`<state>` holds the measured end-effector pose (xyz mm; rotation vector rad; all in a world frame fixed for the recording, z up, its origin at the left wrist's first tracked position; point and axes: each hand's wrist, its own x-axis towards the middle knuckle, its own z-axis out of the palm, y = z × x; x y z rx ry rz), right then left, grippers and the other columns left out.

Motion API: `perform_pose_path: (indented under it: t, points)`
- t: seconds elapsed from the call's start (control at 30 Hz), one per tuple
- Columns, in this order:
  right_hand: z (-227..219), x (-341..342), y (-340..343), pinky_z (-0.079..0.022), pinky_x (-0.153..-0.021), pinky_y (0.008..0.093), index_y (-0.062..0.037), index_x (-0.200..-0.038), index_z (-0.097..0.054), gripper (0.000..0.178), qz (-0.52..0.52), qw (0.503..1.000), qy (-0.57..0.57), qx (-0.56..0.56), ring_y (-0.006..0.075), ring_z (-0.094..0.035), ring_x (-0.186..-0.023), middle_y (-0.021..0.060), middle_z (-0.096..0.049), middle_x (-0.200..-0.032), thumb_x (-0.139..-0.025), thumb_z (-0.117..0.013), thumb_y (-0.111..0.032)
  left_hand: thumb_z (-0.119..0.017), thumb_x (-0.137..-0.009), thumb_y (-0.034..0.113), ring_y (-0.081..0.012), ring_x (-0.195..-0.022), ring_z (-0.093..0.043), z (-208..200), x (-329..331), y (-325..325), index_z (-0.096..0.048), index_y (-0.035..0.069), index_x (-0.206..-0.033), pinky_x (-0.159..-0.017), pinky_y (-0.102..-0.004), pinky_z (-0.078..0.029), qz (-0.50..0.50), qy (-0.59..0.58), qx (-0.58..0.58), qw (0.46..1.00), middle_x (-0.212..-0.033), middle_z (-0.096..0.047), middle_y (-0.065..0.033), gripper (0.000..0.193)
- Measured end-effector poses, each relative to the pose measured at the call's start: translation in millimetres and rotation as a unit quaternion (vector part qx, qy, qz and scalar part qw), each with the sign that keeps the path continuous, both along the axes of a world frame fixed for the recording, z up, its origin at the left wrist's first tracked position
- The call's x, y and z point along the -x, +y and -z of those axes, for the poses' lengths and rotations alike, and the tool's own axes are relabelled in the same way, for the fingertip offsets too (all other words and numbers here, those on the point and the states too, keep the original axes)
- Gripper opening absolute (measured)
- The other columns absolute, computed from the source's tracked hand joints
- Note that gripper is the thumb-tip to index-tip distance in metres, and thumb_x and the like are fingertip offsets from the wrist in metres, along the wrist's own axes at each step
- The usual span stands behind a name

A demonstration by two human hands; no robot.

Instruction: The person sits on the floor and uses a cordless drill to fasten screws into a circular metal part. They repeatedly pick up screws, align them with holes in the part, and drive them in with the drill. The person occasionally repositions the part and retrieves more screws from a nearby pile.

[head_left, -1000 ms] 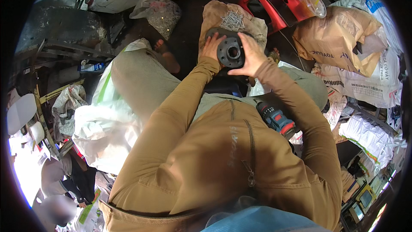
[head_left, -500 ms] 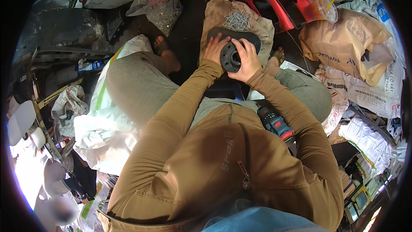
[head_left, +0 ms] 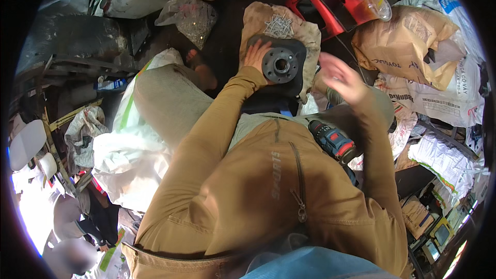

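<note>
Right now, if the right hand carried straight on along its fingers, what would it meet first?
Probably the right edge of the stained tan sheet. The right hand is blurred and its height unclear, so it might pass over instead.

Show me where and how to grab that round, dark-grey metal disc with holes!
I'd probably grip the disc by its outer rim, coming from the right. Its holed face points up and its curved right edge is uncovered, easy to wrap around, while the person's bare left hand sits at the left edge.
</note>
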<state>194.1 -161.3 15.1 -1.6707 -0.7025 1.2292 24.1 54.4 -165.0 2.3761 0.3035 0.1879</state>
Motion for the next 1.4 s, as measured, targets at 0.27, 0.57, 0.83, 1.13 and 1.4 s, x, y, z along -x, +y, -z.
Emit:
perform_pose_path:
  t: [0.27, 0.57, 0.83, 1.13, 1.4]
  points:
    - [-45.2, 120.7, -165.7, -0.046, -0.092, 0.032, -0.0011, -0.123, -0.051, 0.063, -0.051, 0.982, -0.071, 0.165, 0.0178, -0.06, -0.103, 0.01, -0.062, -0.108, -0.068, -0.077, -0.018, -0.062, -0.08, 0.021, -0.0293, -0.105, -0.06, -6.9, -50.1, 75.6, -0.067, 0.016, -0.111, -0.094, -0.0354, -0.046, -0.105, 0.103, 0.08, 0.986, -0.107, -0.065, -0.0146, 0.031]
    - [-73.5, 139.6, -167.4, -0.044, -0.094, 0.0372, -0.0028, -0.119, -0.055, 0.053, 0.016, 0.937, -0.334, 0.1, 0.0274, -0.059, -0.105, 0.012, -0.061, -0.114, -0.069, -0.074, -0.006, -0.067, -0.08, 0.034, -0.0311, -0.111, -0.057, 7.8, -123.5, 68.9, -0.066, 0.013, -0.111, -0.096, -0.0381, -0.044, -0.107, 0.192, -0.111, 0.969, -0.116, -0.062, -0.0156, 0.038]
    - [-159.4, 120.9, -138.0, -0.049, -0.063, 0.0341, -0.0055, -0.092, -0.065, 0.031, 0.069, 0.953, -0.282, 0.09, 0.0218, -0.061, -0.069, 0.0046, -0.063, -0.077, -0.062, -0.073, -0.008, -0.063, -0.081, 0.022, -0.0341, -0.099, -0.062, 11.6, -94.0, 61.8, -0.059, 0.014, -0.122, -0.088, -0.0424, -0.048, -0.113, 0.049, -0.059, 0.991, -0.106, -0.066, -0.0153, 0.041]
    - [-134.5, 105.1, -79.1, -0.045, -0.058, 0.0277, -0.0034, -0.102, -0.059, 0.026, 0.128, 0.967, -0.19, 0.11, 0.0126, -0.057, -0.065, 0.0036, -0.061, -0.081, -0.079, -0.07, -0.008, -0.063, -0.086, 0.025, -0.0292, -0.1, -0.063, 19.5, -91.9, 75.2, -0.059, 0.017, -0.124, -0.087, -0.0364, -0.048, -0.114, 0.111, 0.014, 0.987, -0.105, -0.067, -0.0125, 0.039]
    - [-128.2, 93.4, -53.5, -0.045, -0.054, 0.0271, -0.0017, -0.109, -0.06, 0.034, 0.136, 0.985, -0.085, 0.07, 0.0129, -0.056, -0.062, 0.0026, -0.058, -0.081, -0.076, -0.067, 0.0, -0.066, -0.088, 0.025, -0.0158, -0.091, -0.062, -52.1, -62.1, 52.6, -0.066, 0.01, -0.109, -0.081, -0.029, -0.048, -0.108, -0.004, 0.252, 0.962, -0.099, -0.068, -0.0056, 0.026]
